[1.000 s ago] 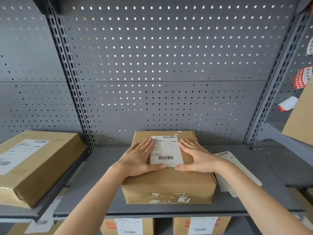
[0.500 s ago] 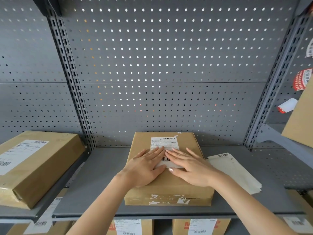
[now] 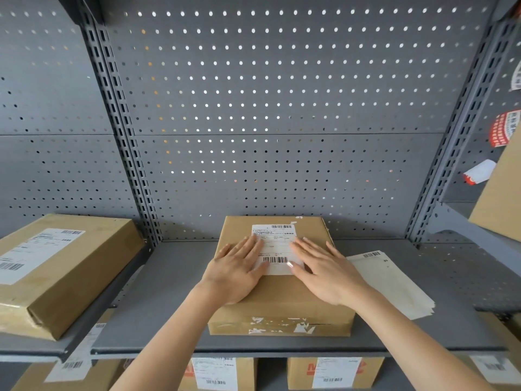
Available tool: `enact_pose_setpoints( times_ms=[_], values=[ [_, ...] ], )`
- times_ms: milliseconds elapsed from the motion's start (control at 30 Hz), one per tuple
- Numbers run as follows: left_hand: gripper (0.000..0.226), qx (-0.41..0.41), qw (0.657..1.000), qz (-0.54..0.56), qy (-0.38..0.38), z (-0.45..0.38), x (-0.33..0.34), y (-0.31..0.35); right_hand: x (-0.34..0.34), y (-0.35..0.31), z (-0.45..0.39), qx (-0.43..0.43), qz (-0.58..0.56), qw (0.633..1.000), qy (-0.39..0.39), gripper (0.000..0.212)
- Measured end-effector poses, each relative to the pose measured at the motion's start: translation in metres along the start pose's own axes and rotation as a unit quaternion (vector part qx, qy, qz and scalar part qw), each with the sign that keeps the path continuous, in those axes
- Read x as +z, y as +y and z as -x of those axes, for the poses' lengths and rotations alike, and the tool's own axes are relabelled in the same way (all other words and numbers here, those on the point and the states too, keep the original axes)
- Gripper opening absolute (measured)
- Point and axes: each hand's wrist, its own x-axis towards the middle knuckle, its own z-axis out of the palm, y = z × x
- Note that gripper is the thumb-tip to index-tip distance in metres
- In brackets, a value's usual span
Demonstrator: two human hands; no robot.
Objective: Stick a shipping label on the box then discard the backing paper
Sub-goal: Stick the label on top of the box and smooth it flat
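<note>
A brown cardboard box [image 3: 282, 311] stands on the grey shelf [image 3: 169, 292]. A white shipping label [image 3: 276, 244] with barcodes lies flat on its top. My left hand [image 3: 236, 272] rests palm down on the box, fingers spread over the label's left edge. My right hand [image 3: 327, 269] lies flat too, covering the label's right edge. Neither hand holds anything. Just right of the box, a pale sheet of backing paper [image 3: 394, 283] lies on the shelf.
A larger labelled box [image 3: 56, 272] sits tilted on the left shelf. Another box [image 3: 501, 198] juts in at the right. A perforated grey back panel [image 3: 267, 108] closes the shelf. More labelled boxes [image 3: 332, 373] stand on the level below.
Both hands first slid inward over the middle of the label, then spread apart again toward its left and right edges. The box and backing paper stayed put.
</note>
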Motion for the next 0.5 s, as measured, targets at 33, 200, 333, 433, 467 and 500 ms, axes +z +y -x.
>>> enact_pose_setpoints(
  times_ms=[33, 200, 333, 433, 467, 500],
  values=[
    [0.060, -0.017, 1.000, 0.003, 0.002, 0.000, 0.001, -0.001, 0.001, 0.000, 0.000, 0.011, 0.003, 1.000, 0.003, 0.064],
    [0.054, -0.041, 0.996, 0.077, 0.018, 0.001, -0.002, 0.000, -0.005, -0.005, 0.004, -0.055, 0.020, 0.998, -0.009, 0.074],
    [0.053, -0.033, 0.997, 0.071, 0.021, -0.001, -0.003, -0.004, -0.007, -0.015, 0.005, -0.164, -0.004, 0.985, -0.059, 0.058],
    [0.053, -0.028, 0.998, 0.061, 0.018, -0.002, -0.003, -0.005, -0.004, -0.008, -0.004, -0.168, -0.007, 0.984, -0.061, 0.054],
    [0.053, -0.027, 0.998, 0.060, 0.018, -0.002, -0.003, -0.006, -0.005, -0.007, -0.006, -0.165, -0.008, 0.985, -0.059, 0.053],
    [0.054, -0.024, 0.998, 0.060, 0.021, -0.002, -0.003, -0.008, -0.005, -0.004, -0.008, -0.158, -0.007, 0.986, -0.056, 0.053]
  ],
)
